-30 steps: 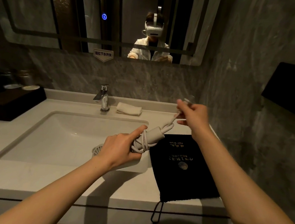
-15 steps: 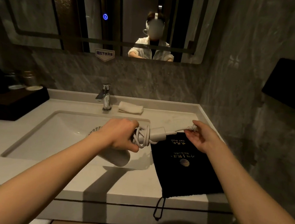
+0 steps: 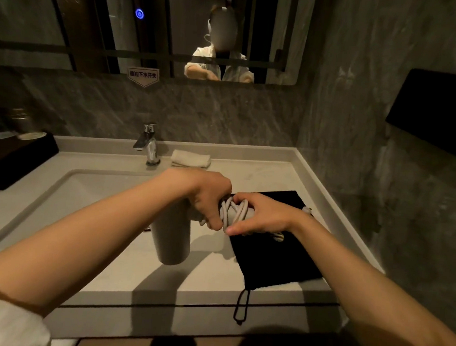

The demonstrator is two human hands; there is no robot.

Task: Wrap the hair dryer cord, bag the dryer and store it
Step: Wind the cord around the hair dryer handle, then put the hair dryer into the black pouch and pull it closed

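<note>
A pale grey hair dryer (image 3: 171, 239) hangs barrel-down over the right end of the sink. My left hand (image 3: 208, 198) grips its handle from above. Several turns of the grey cord (image 3: 233, 213) lie wound round the handle between my hands. My right hand (image 3: 261, 216) holds the coiled end of the handle, fingers curled over the cord. The plug (image 3: 308, 210) pokes out behind my right wrist. A black drawstring bag (image 3: 275, 255) lies flat on the counter under my right hand, its cord loop hanging over the front edge.
The white sink basin (image 3: 88, 197) takes up the counter's left half, with a chrome tap (image 3: 148, 144) and a folded white towel (image 3: 191, 159) behind it. A dark tray with cups (image 3: 10, 155) stands at far left. A stone wall (image 3: 386, 158) closes the right side.
My right hand came in from the stretched cord end to the handle, adding more turns of cord. The dryer's barrel has swung to point downward.
</note>
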